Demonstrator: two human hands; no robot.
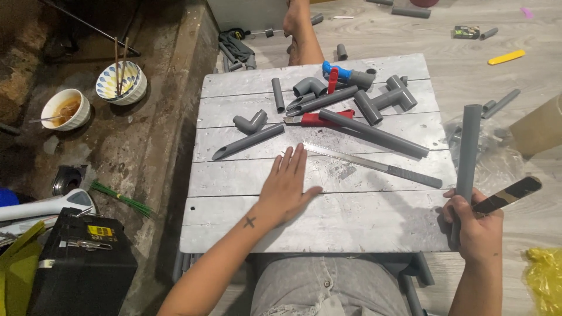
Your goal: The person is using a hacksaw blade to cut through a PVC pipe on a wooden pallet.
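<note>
Grey wooden boards make up the table (328, 222), which is painted a pale, worn colour. The left hand (287, 187) lies flat on the middle of the table, palm down, with the fingers spread wide open. It holds nothing. Its fingertips almost touch the saw (374, 164), which lies just past them and points toward the right edge.

The right hand (477, 225) is at the right edge of the table, near the front corner. It is closed around a grey pipe (468, 146) that stands straight up. The same hand also grips a thin flat tool (508, 196), which sticks out to the right, off the table.

A long grey pipe (374, 133) lies slanted behind the saw. Another slanted pipe (249, 141) lies toward the left edge, with an elbow piece (250, 122) just behind it. A red-handled cutter (319, 119) lies near the middle. A T-shaped pipe joint (386, 99) sits near the back right corner, and a blue valve (342, 73) sits at the back edge.

On the floor past the left edge are two bowls (120, 82) and a black box (82, 263). Small pipe bits lie on the floor beyond the back and right edges.
</note>
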